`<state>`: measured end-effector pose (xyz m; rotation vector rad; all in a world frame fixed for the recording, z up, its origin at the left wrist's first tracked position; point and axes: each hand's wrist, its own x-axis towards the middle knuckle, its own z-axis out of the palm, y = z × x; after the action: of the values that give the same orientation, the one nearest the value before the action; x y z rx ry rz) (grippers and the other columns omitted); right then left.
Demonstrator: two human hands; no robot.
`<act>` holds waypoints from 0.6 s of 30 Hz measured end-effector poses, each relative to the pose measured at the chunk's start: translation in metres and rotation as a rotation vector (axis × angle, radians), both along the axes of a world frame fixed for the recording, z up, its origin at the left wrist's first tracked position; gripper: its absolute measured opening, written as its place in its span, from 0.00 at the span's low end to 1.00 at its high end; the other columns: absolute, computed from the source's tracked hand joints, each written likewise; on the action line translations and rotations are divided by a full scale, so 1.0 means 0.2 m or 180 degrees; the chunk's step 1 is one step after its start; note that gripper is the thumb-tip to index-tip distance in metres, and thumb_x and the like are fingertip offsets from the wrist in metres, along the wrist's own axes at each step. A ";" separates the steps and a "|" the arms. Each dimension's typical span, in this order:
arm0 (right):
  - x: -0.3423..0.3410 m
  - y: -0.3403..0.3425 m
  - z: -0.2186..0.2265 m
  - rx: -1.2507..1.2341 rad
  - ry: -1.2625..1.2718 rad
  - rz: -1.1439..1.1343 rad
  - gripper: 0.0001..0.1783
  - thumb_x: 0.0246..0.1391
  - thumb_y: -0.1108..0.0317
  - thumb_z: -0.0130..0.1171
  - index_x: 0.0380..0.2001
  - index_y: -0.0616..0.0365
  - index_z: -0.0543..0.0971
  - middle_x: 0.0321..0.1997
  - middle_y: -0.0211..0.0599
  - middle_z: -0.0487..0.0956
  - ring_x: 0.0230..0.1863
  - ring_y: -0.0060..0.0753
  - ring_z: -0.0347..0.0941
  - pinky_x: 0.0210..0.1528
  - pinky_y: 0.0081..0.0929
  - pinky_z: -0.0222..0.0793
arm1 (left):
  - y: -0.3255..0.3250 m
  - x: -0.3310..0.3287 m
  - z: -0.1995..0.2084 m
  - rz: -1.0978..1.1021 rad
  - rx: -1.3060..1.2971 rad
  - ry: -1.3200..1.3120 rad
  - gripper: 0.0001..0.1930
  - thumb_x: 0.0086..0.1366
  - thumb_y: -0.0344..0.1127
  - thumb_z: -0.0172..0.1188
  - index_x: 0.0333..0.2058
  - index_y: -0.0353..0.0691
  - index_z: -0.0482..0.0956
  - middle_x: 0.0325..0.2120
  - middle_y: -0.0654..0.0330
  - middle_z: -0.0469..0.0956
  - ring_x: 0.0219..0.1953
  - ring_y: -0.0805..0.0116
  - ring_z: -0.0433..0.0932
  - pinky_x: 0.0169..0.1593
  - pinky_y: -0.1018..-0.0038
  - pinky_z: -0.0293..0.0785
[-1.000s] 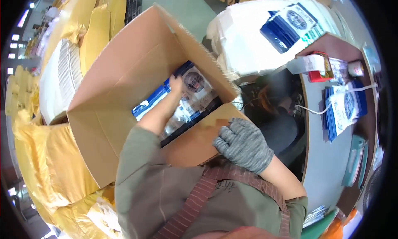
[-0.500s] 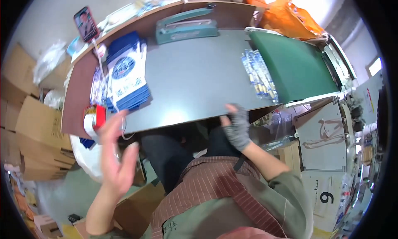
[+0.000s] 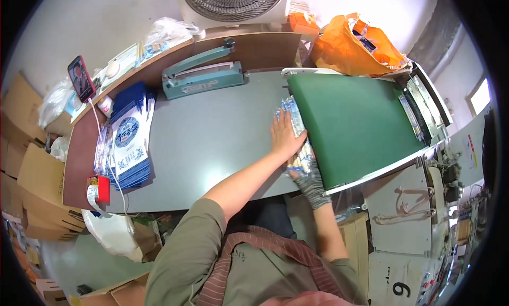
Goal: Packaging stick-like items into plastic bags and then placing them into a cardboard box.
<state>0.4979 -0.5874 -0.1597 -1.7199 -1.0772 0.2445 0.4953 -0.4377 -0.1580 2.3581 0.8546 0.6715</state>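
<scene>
Head view: fan [image 3: 233,1] beyond grey table [image 3: 212,141]; left hand [image 3: 287,139] spread on packets [image 3: 304,160]; right hand [image 3: 313,186], grip unclear.

packets [image 3: 304,158]: glossy clear plastic | belt [image 3: 355,131]: smooth, matt | glove [image 3: 313,188]: knitted cloth

Your bare left hand [image 3: 289,139], on clear-wrapped packets [image 3: 304,162]; your gloved right hand [image 3: 312,186], at their near end; green belt [image 3: 355,128], just beside; grey tabletop [image 3: 212,136]; blue-and-white pouch stack [image 3: 131,139]; teal sealer [image 3: 204,80]; orange bag [image 3: 350,51]; phone [image 3: 80,79]; fan [image 3: 233,2].
</scene>
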 end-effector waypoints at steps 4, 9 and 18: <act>-0.14 0.18 0.11 -0.1275 -0.1380 0.0028 0.58 0.37 0.45 0.68 0.63 0.68 0.51 0.65 0.61 0.57 0.65 0.55 0.56 0.66 0.43 0.53 | 0.18 -0.16 -0.12 -0.0778 -0.0332 -0.1008 0.41 0.53 0.35 0.58 0.63 0.31 0.50 0.63 0.37 0.49 0.60 0.40 0.60 0.61 0.55 0.60; -0.33 0.29 0.15 -0.0633 -0.1103 0.1715 0.35 0.49 0.53 0.62 0.57 0.57 0.68 0.65 0.53 0.60 0.65 0.51 0.58 0.65 0.38 0.55 | 0.46 -0.76 -0.02 -0.0501 -0.0209 -0.0412 0.37 0.56 0.37 0.59 0.63 0.33 0.55 0.64 0.37 0.47 0.62 0.40 0.58 0.62 0.56 0.58; -0.26 0.86 0.02 0.0215 0.2706 0.0335 0.35 0.58 0.66 0.55 0.66 0.51 0.54 0.56 0.36 0.68 0.46 0.24 0.62 0.46 0.23 0.61 | 0.65 -0.92 0.10 0.0808 -0.2890 -0.1312 0.51 0.58 0.54 0.61 0.66 0.34 0.39 0.63 0.39 0.52 0.65 0.50 0.55 0.66 0.58 0.51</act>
<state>0.4458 -0.4159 -0.1561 -1.2819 -0.5254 0.8998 0.3119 -0.3073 -0.1390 1.2674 0.9946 0.6468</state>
